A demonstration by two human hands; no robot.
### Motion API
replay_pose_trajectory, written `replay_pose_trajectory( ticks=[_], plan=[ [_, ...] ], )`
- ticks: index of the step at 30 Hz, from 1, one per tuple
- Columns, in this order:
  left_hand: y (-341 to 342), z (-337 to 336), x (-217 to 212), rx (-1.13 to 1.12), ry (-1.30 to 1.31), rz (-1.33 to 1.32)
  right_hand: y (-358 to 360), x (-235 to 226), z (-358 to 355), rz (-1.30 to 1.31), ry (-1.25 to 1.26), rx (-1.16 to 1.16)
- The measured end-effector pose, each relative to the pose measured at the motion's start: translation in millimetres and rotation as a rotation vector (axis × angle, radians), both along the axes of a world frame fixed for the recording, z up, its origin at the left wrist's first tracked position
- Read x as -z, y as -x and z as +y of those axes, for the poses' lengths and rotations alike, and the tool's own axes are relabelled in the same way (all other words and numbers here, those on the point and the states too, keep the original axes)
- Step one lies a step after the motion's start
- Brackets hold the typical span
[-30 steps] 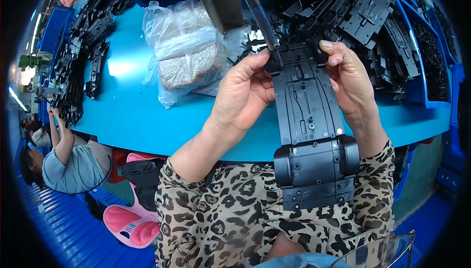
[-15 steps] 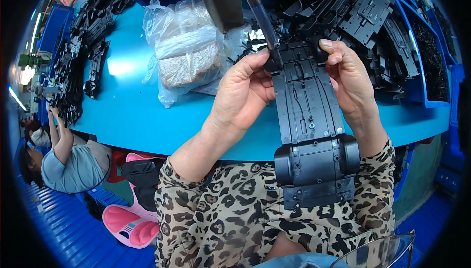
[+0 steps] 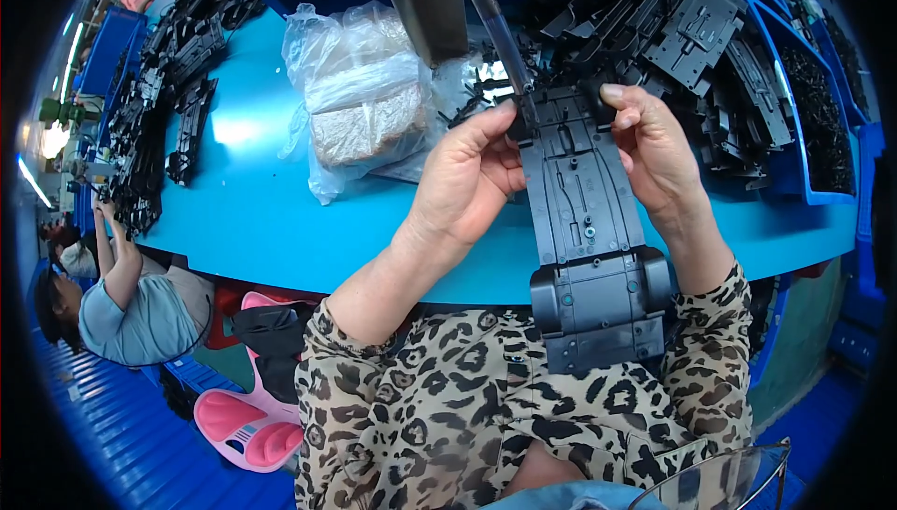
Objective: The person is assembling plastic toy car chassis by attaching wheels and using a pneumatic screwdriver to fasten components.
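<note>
A long black plastic chassis plate point(image 3: 590, 202), with ribs, small holes and two rounded humps near its lower end, is held up between my hands. My left hand point(image 3: 467, 169) grips its upper left corner, thumb on top and fingers curled behind. On the upper right corner, my right hand point(image 3: 651, 146) closes with thumb and fingers. A clear tube-like screwdriver shaft point(image 3: 495, 24) with a tan collar comes down from above and meets the plate's upper left part, beside my left thumb. A dark metal piece point(image 3: 425, 6) hangs left of the shaft.
Behind the plate lies a clear plastic bag point(image 3: 360, 90) on the blue table point(image 3: 252, 220). Black plastic parts point(image 3: 701, 29) heap at the right, near a blue bin point(image 3: 813, 90). More black parts point(image 3: 177, 71) line the left. A person point(image 3: 140, 309) sits at far left beside a pink chair point(image 3: 248, 421).
The chassis plate's lower end has risen and moved slightly away from me, with both hands still gripping it. The screwdriver shaft has shifted a little to the right and lower.
</note>
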State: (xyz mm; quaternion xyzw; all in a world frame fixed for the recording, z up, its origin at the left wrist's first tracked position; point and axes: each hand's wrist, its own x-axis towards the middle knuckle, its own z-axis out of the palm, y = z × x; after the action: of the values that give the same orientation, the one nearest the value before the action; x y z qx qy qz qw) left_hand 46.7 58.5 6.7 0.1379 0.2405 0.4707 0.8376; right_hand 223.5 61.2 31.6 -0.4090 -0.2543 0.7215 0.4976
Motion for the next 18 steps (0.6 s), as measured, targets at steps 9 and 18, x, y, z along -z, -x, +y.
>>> replay_pose_trajectory(
  ticks=[9, 18],
  plan=[
    [10, -13, 5, 0.013, -0.027, 0.108, 1, 20, -7, 0.013, -0.017, -0.086],
    [27, -30, 4, 0.063, -0.141, 0.292, 13, 31, -19, 0.086, -0.015, -0.161]
  ],
)
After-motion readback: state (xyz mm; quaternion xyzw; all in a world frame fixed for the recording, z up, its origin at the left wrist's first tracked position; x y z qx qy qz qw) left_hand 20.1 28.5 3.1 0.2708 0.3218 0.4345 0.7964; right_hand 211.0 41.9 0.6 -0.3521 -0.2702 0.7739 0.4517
